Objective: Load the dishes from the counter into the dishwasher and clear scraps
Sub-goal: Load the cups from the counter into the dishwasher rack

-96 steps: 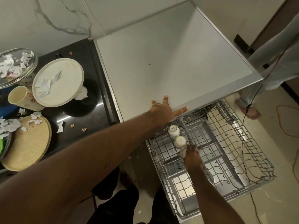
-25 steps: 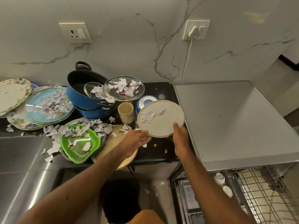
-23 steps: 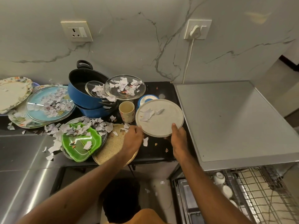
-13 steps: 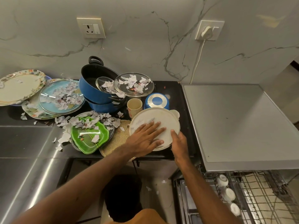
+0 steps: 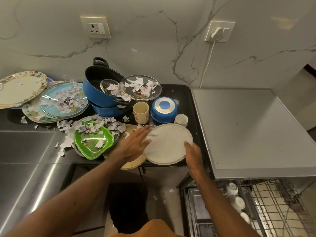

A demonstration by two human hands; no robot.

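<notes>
A round white plate (image 5: 169,144) tilts over the counter's front edge, with my right hand (image 5: 193,154) gripping its right rim. My left hand (image 5: 135,144) lies flat and open at the plate's left edge, fingers spread, beside one paper scrap (image 5: 152,134). Paper scraps (image 5: 95,125) cover a green leaf-shaped plate (image 5: 92,142). The dishwasher's pulled-out wire rack (image 5: 266,209) at the lower right holds small white cups (image 5: 231,188).
Stacked blue pots (image 5: 100,93), glass lids (image 5: 140,89) with scraps, a beige cup (image 5: 141,112), an upturned blue bowl (image 5: 164,110), a small white cup (image 5: 181,119) and patterned plates (image 5: 18,88) crowd the black counter (image 5: 181,100). A woven mat (image 5: 131,164) lies under my left hand. The dishwasher's steel top (image 5: 248,127) is on the right.
I turned from the dishwasher rack to the counter and lifted the white plate. My left hand has swept leftward across its face, and most scraps are off it.
</notes>
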